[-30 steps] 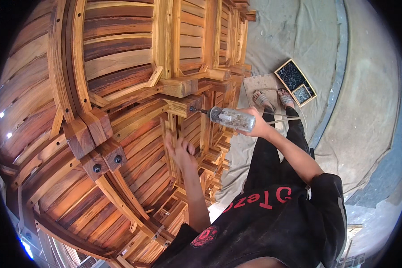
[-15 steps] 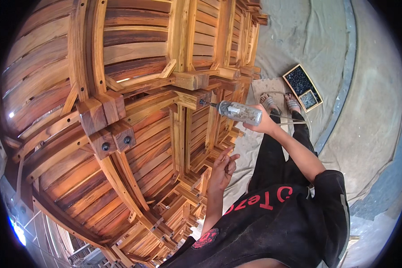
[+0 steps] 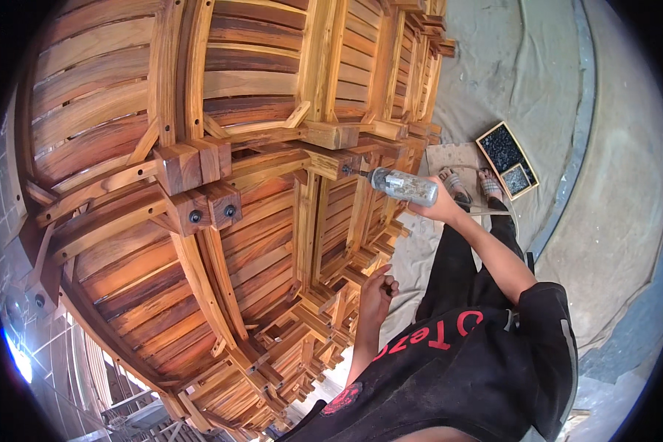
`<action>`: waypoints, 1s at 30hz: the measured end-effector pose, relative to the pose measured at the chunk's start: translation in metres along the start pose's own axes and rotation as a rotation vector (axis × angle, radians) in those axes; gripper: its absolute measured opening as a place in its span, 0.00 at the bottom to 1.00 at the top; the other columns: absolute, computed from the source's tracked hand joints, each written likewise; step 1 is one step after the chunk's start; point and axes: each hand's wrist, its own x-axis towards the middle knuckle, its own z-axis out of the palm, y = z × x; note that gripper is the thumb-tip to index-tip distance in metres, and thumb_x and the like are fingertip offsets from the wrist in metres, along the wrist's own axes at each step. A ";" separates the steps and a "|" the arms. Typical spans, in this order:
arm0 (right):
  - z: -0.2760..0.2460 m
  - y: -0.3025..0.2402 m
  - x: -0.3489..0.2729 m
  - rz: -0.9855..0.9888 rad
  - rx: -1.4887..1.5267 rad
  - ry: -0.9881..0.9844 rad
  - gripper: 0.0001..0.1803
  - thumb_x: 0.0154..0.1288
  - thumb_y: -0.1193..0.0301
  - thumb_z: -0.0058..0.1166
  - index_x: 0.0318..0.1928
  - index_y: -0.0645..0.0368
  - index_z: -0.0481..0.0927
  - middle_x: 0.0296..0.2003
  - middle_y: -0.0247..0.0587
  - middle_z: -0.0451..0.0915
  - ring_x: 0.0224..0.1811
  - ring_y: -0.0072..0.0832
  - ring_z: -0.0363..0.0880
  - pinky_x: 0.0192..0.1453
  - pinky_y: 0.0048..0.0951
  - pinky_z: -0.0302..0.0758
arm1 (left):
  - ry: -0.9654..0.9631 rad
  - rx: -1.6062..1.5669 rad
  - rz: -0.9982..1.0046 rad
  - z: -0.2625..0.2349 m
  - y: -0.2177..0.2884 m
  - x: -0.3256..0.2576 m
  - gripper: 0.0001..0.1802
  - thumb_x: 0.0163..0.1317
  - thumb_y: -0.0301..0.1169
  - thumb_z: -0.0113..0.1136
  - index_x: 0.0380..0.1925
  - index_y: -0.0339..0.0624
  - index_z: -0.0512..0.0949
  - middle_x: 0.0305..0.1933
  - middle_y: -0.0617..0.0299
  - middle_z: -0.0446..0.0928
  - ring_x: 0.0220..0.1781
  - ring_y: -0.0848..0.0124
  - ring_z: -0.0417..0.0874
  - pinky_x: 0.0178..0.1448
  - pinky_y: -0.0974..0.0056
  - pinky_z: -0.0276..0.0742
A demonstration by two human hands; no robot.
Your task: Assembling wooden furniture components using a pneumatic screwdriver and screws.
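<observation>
My right hand point(image 3: 440, 205) is wrapped round a grey, worn power driver point(image 3: 404, 187), held level. The driver's tip meets a dark bolt point(image 3: 346, 170) in the end of a wooden block point(image 3: 324, 163) on a large frame of slatted furniture. Lower down, my left hand point(image 3: 378, 296) hangs beside the wood with its fingers curled in; whatever they may hold is hidden. Two dark bolts point(image 3: 195, 216) sit in a pair of block ends further left.
A wooden tray point(image 3: 513, 193) with black hardware and a smaller compartment of silvery pieces lies on the cloth-covered floor point(image 3: 545, 81) at the right. A thin hose point(image 3: 518, 221) runs by my legs. Stacked slatted wooden pieces point(image 3: 250, 88) fill the left side.
The view has shifted, so the furniture and tray appear a little further right. My left hand's fingers have curled in more. The driver stays at the same bolt.
</observation>
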 end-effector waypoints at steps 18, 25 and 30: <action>0.022 -0.103 -0.107 0.146 0.104 -0.328 0.25 0.39 0.72 0.72 0.43 0.60 0.80 0.41 0.41 0.82 0.45 0.33 0.80 0.55 0.35 0.71 | -0.085 -0.470 0.539 0.001 0.053 -0.040 0.14 0.71 0.37 0.53 0.40 0.36 0.77 0.27 0.65 0.74 0.21 0.78 0.68 0.22 0.74 0.61; 0.077 -0.135 -0.126 -0.208 -0.075 -0.502 0.26 0.42 0.72 0.68 0.45 0.67 0.79 0.37 0.50 0.83 0.37 0.41 0.83 0.45 0.32 0.76 | -0.189 -0.399 0.704 -0.035 0.063 -0.102 0.15 0.72 0.40 0.54 0.31 0.39 0.74 0.18 0.70 0.62 0.17 0.80 0.62 0.21 0.74 0.56; 0.122 -0.160 -0.158 -0.337 -0.160 -0.436 0.26 0.41 0.73 0.68 0.45 0.68 0.79 0.36 0.51 0.82 0.35 0.46 0.82 0.44 0.32 0.77 | -0.279 -0.348 0.742 -0.077 0.056 -0.110 0.15 0.72 0.38 0.53 0.31 0.39 0.74 0.19 0.70 0.61 0.18 0.80 0.60 0.21 0.74 0.56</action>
